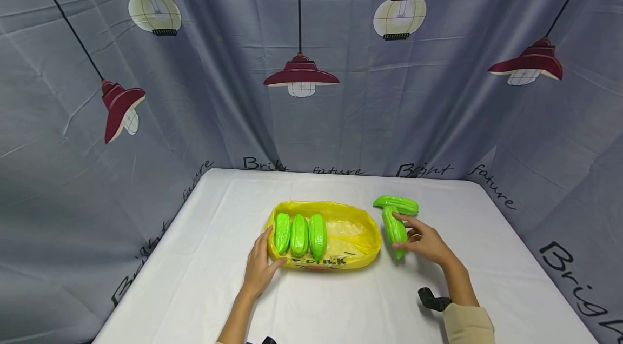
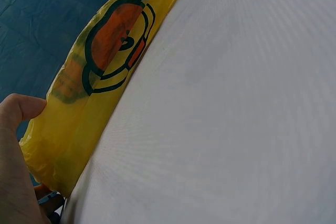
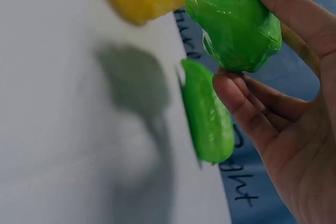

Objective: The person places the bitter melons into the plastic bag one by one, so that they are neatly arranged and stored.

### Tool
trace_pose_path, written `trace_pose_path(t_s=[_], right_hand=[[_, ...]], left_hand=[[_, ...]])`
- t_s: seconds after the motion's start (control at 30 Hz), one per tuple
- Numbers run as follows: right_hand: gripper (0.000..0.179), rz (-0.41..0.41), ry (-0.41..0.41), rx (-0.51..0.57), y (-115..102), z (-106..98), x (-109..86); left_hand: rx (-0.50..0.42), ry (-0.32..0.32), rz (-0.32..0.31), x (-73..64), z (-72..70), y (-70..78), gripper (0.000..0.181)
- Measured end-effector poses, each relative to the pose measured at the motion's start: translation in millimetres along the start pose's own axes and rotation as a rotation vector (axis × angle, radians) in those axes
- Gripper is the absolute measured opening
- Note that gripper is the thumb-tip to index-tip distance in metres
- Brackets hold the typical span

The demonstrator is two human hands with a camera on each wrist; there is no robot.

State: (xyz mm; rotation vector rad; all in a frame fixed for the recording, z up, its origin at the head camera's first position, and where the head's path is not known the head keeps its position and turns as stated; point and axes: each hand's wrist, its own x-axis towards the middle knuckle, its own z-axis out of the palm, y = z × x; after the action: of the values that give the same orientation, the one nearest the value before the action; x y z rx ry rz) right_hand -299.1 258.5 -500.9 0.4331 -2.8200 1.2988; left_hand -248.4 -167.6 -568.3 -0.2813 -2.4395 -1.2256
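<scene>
A yellow plastic bag [image 1: 361, 262], its mouth spread wide, lies on the table with three bright green, ribbed bitter melons [image 1: 299, 236] side by side in its left half. My left hand [image 1: 259, 265] holds the bag's left end, thumb on the front wall; the left wrist view shows that thumb against the yellow plastic [image 2: 68, 124]. Just right of the bag, my right hand [image 1: 424, 241] pinches another bitter melon [image 1: 393, 226] between thumb and fingers. In the right wrist view this held melon [image 3: 236, 30] is off the table, its shadow below. Behind it lies one more melon [image 1: 401, 204].
A white cloth covers the table [image 1: 340, 306]. Grey-blue curtains [image 1: 331, 127] printed with lamps and lettering hang behind and at both sides. A black wrist device [image 1: 432, 299] sticks out beside the right wrist, above a beige sleeve [image 1: 468, 325].
</scene>
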Motion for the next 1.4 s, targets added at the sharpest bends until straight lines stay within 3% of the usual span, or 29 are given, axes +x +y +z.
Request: trace_pose_path(t_s=[0.3, 0.57, 1.0, 1.4], right_hand=[[0.079, -0.136, 0.062, 0.039, -32, -6, 1.5], [0.079, -0.206, 0.064, 0.09, -55, 8, 16.8], [0.076, -0.174, 0.033, 0.073, -91, 60, 38.4], [0.077, -0.082, -0.019, 0.059, -80, 108, 45.0]], left_hand=[[-0.014, 0.003, -0.007, -0.9, -0.1, -0.2, 0.082], [-0.002, 0.007, -0.005, -1.3, 0.6, -0.7, 0.081], [0.0, 0.004, -0.009, -1.1, -0.5, -2.0, 0.082], [0.009, 0.001, -0.007, -0.2, 0.0, -1.1, 0.082]])
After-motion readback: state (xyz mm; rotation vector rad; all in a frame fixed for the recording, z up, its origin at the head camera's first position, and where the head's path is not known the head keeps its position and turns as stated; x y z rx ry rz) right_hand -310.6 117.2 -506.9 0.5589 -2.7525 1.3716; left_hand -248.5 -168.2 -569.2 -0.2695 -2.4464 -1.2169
